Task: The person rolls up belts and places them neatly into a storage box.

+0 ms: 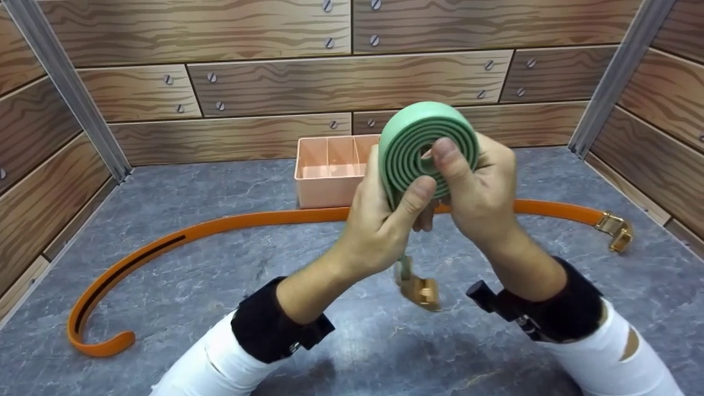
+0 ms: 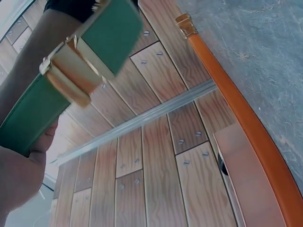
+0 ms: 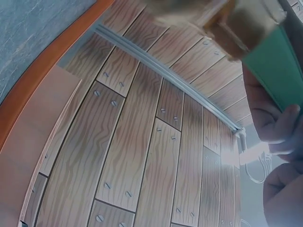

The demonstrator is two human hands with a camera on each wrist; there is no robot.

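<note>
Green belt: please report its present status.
Left grip and right grip: both holding green belt. Belt coiled, buckle hanging below. Orange belt lies behind, apparently not blocking.

Marbled blue-grey tabletop point(image 1: 192, 275) with a couple of things on it

So there's an orange belt point(image 1: 247, 221) stretched across in a big bend, left end hooked back round, gold buckle point(image 1: 610, 223) over on the right. A pink divided box point(image 1: 324, 193) sits just behind it.

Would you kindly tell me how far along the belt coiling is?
Most of the green belt looks coiled already. The left hand and right hand hold it, its buckle hanging below on a loose end. That end probably remains to wind, as does the orange belt, lying uncoiled.
</note>
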